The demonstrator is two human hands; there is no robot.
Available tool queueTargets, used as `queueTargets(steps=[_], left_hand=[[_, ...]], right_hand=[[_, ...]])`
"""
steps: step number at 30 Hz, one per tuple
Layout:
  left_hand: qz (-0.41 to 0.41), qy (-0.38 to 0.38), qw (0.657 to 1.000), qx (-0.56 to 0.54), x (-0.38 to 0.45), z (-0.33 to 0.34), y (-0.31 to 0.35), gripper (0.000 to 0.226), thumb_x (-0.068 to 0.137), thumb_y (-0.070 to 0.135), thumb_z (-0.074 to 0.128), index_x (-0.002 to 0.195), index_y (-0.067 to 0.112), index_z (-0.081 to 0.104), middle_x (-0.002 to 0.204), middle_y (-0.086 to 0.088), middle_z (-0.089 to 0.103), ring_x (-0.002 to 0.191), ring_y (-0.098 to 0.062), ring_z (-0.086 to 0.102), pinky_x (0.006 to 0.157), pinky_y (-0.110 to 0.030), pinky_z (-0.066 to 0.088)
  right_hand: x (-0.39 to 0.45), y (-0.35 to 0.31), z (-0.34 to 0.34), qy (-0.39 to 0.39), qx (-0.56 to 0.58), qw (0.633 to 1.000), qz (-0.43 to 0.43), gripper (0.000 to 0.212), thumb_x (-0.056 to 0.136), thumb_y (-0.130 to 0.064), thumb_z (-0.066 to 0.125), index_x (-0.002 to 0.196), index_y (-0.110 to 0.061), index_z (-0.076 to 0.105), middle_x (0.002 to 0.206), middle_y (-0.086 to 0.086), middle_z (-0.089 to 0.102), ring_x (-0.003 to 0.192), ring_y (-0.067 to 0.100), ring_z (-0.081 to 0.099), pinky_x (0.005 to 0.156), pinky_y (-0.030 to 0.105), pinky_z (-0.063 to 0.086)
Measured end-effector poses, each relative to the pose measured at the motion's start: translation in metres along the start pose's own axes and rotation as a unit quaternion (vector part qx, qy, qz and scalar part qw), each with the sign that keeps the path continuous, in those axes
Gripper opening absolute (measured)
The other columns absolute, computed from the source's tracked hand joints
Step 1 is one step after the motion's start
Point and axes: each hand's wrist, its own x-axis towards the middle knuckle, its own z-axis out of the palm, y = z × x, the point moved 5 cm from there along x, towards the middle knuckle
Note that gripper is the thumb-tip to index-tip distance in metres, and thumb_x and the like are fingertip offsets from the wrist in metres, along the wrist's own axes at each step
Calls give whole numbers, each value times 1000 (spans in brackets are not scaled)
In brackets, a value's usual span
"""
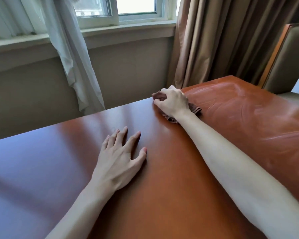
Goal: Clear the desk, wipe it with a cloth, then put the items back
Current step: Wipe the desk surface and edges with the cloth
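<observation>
The glossy reddish-brown desk (162, 187) fills the lower part of the head view. My right hand (173, 101) grips a bunched brown cloth (195, 109) and holds it down on the desk top near the far edge. Most of the cloth is hidden under the hand. Damp wipe streaks show on the wood to the right of the cloth. My left hand (121, 152) rests flat on the desk with its fingers spread, nearer to me and left of the cloth.
Beyond the far edge are a wall, a window sill (110, 31), a white sheer curtain (72, 57) and a tan drape (223, 40). A padded chair back (286, 57) stands at the desk's right end.
</observation>
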Motion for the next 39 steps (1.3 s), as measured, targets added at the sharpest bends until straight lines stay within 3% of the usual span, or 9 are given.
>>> queueTargets(steps=[4, 8, 13, 17, 20, 24, 28, 33, 39], left_hand=[[-10, 1, 1000, -2, -2, -1, 1, 73, 86, 74, 12, 154, 49, 21, 166, 9, 12, 153, -11, -1, 125, -34, 0], [-15, -7, 1000, -8, -3, -3, 2, 74, 85, 73, 12, 154, 48, 22, 166, 8, 14, 153, -13, 1, 125, -34, 1], [-16, -17, 1000, -5, -4, -4, 6, 75, 85, 72, 15, 153, 45, 27, 165, 1, 18, 153, -20, 6, 124, -39, 6], [-11, -29, 1000, 0, -6, -3, 7, 73, 87, 72, 18, 152, 44, 30, 165, -4, 20, 153, -26, 11, 123, -43, 10], [-7, -37, 999, 3, -6, -4, 6, 63, 96, 66, 28, 154, 40, 31, 165, -8, 19, 152, -29, 13, 124, -43, 10], [-4, -37, 999, 2, -5, -4, 5, 77, 86, 70, 18, 155, 37, 30, 165, -11, 21, 151, -32, 15, 124, -44, 10], [0, -31, 1000, -4, -4, -2, 4, 77, 86, 69, 17, 155, 36, 30, 165, -11, 19, 152, -32, 13, 124, -43, 8], [6, -18, 1000, -4, -1, 0, 2, 71, 91, 69, 20, 155, 40, 28, 165, -4, 18, 153, -25, 8, 124, -41, 9], [0, -1, 1000, -4, 1, -1, -1, 74, 85, 75, 14, 153, 48, 27, 165, 8, 18, 153, -13, 6, 124, -37, 9]], right_hand=[[57, 5, 18, -5, -12, 1000, 21, 30, 84, -44, 58, 103, -29, 74, 107, 6, 59, 110, 37, 59, 86, 36, 46], [37, 3, 14, -14, -31, 999, 12, 28, 86, -41, 58, 100, -18, 66, 112, 9, 56, 110, 39, 54, 81, 38, 41], [-72, -10, -24, -21, -19, 999, -21, 30, 85, -43, 61, 104, -20, 65, 112, 6, 57, 109, 37, 54, 87, 41, 47], [-195, -24, -67, -27, -5, 997, -66, 31, 81, -50, 53, 98, -25, 62, 102, -1, 54, 99, 28, 55, 83, 41, 54], [-285, -35, -99, -35, 2, 994, -100, 30, 81, -50, 53, 101, -30, 63, 105, -8, 54, 98, 19, 53, 84, 32, 51], [-341, -41, -123, -46, 23, 991, -120, 26, 79, -49, 56, 100, -35, 64, 108, -16, 54, 99, 11, 53, 84, 24, 48], [-282, -32, -105, -35, 18, 995, -91, 30, 79, -51, 59, 100, -31, 66, 104, -10, 56, 99, 17, 55, 84, 32, 52], [-129, 1, -51, -12, -22, 1000, -3, 32, 84, -48, 62, 104, -23, 66, 106, 5, 55, 109, 34, 56, 86, 39, 47], [16, 26, -3, 3, -36, 999, 29, 33, 87, -43, 59, 107, -18, 65, 115, 11, 56, 114, 39, 54, 87, 41, 44]])
